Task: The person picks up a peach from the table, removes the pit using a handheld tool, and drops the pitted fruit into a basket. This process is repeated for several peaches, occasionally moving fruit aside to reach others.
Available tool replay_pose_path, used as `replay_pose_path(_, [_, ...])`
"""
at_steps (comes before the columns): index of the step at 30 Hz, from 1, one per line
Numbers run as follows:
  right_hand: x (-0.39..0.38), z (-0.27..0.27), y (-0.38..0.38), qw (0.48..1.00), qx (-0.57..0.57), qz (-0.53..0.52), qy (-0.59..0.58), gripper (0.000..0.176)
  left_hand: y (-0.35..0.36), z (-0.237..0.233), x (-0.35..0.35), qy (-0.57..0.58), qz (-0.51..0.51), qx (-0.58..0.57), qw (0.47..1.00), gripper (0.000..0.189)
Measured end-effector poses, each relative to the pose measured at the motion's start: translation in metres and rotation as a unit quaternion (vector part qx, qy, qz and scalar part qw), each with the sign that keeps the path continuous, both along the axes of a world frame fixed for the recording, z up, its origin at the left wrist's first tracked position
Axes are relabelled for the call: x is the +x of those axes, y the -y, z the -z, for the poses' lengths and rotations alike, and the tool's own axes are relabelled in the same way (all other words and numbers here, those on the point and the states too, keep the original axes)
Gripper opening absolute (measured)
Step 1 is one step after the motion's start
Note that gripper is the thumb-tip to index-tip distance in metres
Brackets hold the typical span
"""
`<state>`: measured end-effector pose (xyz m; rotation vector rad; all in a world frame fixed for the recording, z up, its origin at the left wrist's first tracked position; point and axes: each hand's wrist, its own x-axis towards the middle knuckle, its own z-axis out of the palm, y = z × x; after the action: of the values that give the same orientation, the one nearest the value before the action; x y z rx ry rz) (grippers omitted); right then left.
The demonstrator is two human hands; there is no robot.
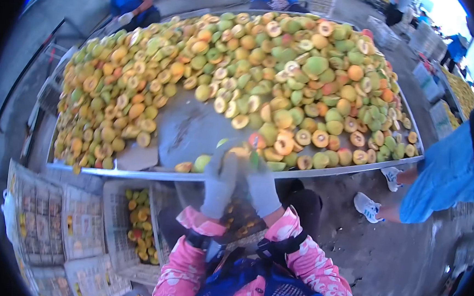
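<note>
My left hand (219,188) and my right hand (261,188), both in pale gloves, are close together over the near edge of the metal table (192,125). Motion blurs their fingers. The left is closed around what looks like a peach (222,142), its green skin showing at the fingertips. Curled fingers on the right hand hold a small green thing (254,159) that I cannot make out. Just beyond the hands lie halved peaches (283,144), some with the stone showing. A green peach (201,163) rests left of my left hand.
Heaped peaches, whole and halved, cover much of the table. Below it on the left, a plastic crate (113,211) holds peaches, beside other crates (83,222). A person in blue (132,0) works at the far left; another person's blue shorts (438,173) show at the right.
</note>
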<state>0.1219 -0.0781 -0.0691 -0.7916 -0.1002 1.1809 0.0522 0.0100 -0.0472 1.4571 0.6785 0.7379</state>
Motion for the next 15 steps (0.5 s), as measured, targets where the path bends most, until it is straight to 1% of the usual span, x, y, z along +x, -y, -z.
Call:
replay_pose_path(1, [-0.013, -0.028, -0.006, 0.997, -0.051, 0.057, 0.001, 0.017, 0.008, -0.006, 0.000, 0.034, -0.018, 0.085, 0.996, 0.024])
replay_pose_path(2, [-0.022, -0.042, -0.010, 0.988, -0.100, 0.116, 0.006, 0.013, 0.010, -0.009, -0.004, 0.069, -0.034, 0.172, 0.982, 0.027])
replay_pose_path(3, [-0.022, -0.019, -0.005, 0.997, -0.041, 0.059, 0.020, 0.013, 0.007, -0.008, -0.011, 0.066, -0.044, 0.176, 0.981, 0.027])
replay_pose_path(4, [-0.029, -0.019, -0.002, 0.998, -0.035, 0.050, 0.020, 0.013, 0.002, -0.004, -0.017, 0.124, -0.039, 0.022, 0.991, 0.027])
replay_pose_path(5, [-0.036, -0.025, -0.005, 0.968, -0.068, 0.078, 0.227, 0.011, -0.009, -0.004, -0.022, 0.187, -0.034, -0.125, 0.974, 0.028])
replay_pose_path(6, [-0.039, -0.027, -0.003, 0.895, -0.103, 0.112, 0.419, 0.009, -0.016, 0.000, -0.026, 0.189, -0.039, -0.120, 0.974, 0.028])
replay_pose_path(7, [-0.040, -0.027, 0.001, 0.806, -0.091, 0.129, 0.571, 0.015, -0.023, 0.006, -0.033, 0.089, -0.065, 0.075, 0.991, 0.026])
replay_pose_path(8, [-0.041, -0.029, 0.001, 0.806, -0.088, 0.125, 0.571, 0.015, -0.025, 0.000, -0.036, -0.016, -0.087, 0.264, 0.960, 0.026])
replay_pose_path(9, [-0.044, -0.032, 0.002, 0.775, -0.086, 0.105, 0.618, 0.016, -0.021, -0.006, -0.039, -0.018, -0.089, 0.264, 0.960, 0.026])
replay_pose_path(10, [-0.046, -0.034, 0.002, 0.740, -0.082, 0.087, 0.662, 0.017, -0.016, -0.014, -0.040, 0.003, -0.101, 0.278, 0.955, 0.024])
replay_pose_path(11, [-0.047, -0.032, 0.000, 0.741, -0.078, 0.086, 0.661, 0.017, -0.012, -0.024, -0.040, 0.025, -0.113, 0.293, 0.949, 0.022])
replay_pose_path(12, [-0.050, -0.029, 0.000, 0.706, -0.071, 0.099, 0.698, 0.018, -0.010, -0.026, -0.040, 0.023, -0.116, 0.294, 0.948, 0.022])
replay_pose_path(13, [-0.051, -0.026, -0.001, 0.668, -0.064, 0.112, 0.733, 0.019, -0.007, -0.026, -0.041, 0.049, -0.128, 0.226, 0.965, 0.020])
replay_pose_path(14, [-0.052, -0.024, -0.003, 0.668, -0.061, 0.111, 0.733, 0.019, -0.006, -0.027, -0.040, 0.076, -0.138, 0.157, 0.975, 0.019])
replay_pose_path(15, [-0.054, -0.020, -0.004, 0.672, -0.064, 0.089, 0.732, 0.019, -0.005, -0.028, -0.041, 0.074, -0.140, 0.157, 0.975, 0.019])
